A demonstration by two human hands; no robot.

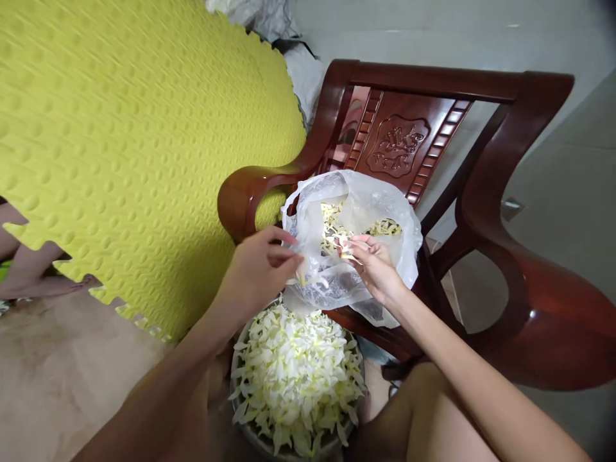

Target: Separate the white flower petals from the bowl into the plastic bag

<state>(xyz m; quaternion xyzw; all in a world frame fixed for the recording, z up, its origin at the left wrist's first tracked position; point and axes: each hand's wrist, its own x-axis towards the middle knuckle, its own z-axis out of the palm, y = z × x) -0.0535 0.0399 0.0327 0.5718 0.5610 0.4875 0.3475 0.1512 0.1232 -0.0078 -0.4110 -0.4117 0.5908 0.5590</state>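
My right hand (378,269) is closed in a pinch on pale flower pieces (345,247), above the opening of a white plastic bag (385,192). Inside the bag lie many thin, cream-yellow flower bits (332,224). At the bag's left edge is my left hand (262,266), its thumb and fingers drawn together round a white flower (302,277), which is partly hidden and blurred. Below both hands, a round metal bowl (234,385) is heaped with white flowers (298,372) with yellowish centres.
The bag rests on the seat of a dark red wooden chair (491,83) with curved arms and a carved back. A yellow foam mat (144,128) stands along the left. Another person's leg (38,276) shows at the far left, on the floor (62,372).
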